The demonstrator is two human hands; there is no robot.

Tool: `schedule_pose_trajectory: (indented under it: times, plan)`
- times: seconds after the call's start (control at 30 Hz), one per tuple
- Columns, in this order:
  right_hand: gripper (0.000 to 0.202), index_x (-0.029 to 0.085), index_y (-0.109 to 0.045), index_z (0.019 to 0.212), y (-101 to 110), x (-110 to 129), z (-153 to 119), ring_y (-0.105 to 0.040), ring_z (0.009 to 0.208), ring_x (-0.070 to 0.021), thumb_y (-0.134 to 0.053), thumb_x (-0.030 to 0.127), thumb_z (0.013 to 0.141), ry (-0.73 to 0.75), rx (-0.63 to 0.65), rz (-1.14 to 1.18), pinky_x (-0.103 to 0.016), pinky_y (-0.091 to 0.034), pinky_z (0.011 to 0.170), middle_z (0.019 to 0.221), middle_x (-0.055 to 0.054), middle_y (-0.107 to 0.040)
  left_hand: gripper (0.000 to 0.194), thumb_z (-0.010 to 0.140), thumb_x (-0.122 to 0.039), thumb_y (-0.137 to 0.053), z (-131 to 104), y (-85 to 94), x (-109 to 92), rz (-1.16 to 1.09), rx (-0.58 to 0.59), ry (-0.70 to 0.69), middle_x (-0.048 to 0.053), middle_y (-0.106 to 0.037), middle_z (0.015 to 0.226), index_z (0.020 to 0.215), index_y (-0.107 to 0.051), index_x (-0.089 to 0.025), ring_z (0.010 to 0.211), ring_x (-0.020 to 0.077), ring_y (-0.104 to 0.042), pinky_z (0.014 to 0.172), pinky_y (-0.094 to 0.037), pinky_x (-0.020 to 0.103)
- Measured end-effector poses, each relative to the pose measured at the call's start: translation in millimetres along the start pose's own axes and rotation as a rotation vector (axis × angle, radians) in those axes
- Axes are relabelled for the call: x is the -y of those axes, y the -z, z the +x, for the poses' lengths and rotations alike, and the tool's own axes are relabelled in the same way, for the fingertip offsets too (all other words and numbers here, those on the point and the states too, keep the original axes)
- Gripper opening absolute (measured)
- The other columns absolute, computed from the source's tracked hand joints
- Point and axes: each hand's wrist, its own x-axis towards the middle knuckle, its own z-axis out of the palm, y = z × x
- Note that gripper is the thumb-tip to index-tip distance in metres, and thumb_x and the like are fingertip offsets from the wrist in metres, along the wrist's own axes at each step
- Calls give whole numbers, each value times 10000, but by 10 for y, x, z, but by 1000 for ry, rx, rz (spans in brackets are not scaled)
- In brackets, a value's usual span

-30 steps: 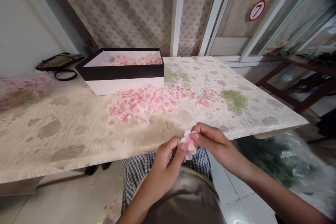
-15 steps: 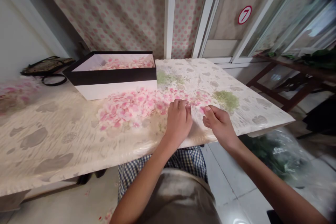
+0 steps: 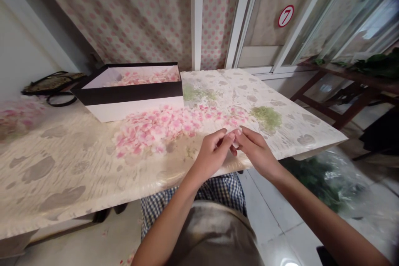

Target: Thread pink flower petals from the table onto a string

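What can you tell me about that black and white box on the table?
The box is a shallow rectangular one without a lid, and it looks like stiff card. Its outer wall has a black band along the top and a white band below; the inside is white. It sits flat at the far left of the table, turned slightly askew. Pink and white petals lie inside it, and a loose heap of the same petals spreads on the table at its near wall. Neither hand touches it.

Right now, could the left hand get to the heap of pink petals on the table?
Probably yes. The left hand hovers just beside the pink petals, with only bare table between them, though its fingers pinch a small petal with the right hand.
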Motion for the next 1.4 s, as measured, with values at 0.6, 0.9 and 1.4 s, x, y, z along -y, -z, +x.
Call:
schedule_pose_trajectory:
  times: [0.6, 0.9, 1.4]
  plan:
    - [181, 218, -590, 677, 49, 110, -17, -588, 794, -144, -689, 317, 793, -295, 272, 539, -340, -481, 804, 773, 3, -607, 404, 852, -16, -458, -221, 270, 124, 418, -262, -402, 47, -549, 1102, 1073, -657, -289, 1063, 203, -488, 894, -410, 388]
    - [191, 203, -560, 747, -99, 151, -110, -567, 662, -104, -745, 241, 721, -150, 3, 293, -256, -444, 668, 694, 35, -598, 330, 961, -284, -413, -365, 182, -53, -43, -194, -48, 38, -577, 925, 1283, -469, -244, 859, 147, -556, 803, -452, 283]
    - [215, 243, -441, 1016, -213, 281, -291, -530, 661, -102, -587, 204, 864, -31, 134, 127, -238, -389, 606, 744, 46, -555, 405, 901, -216, -550, -588, 220, -233, -192, -142, 107, -42, -503, 779, 1269, -408, -307, 737, 90, -508, 722, -413, 198]
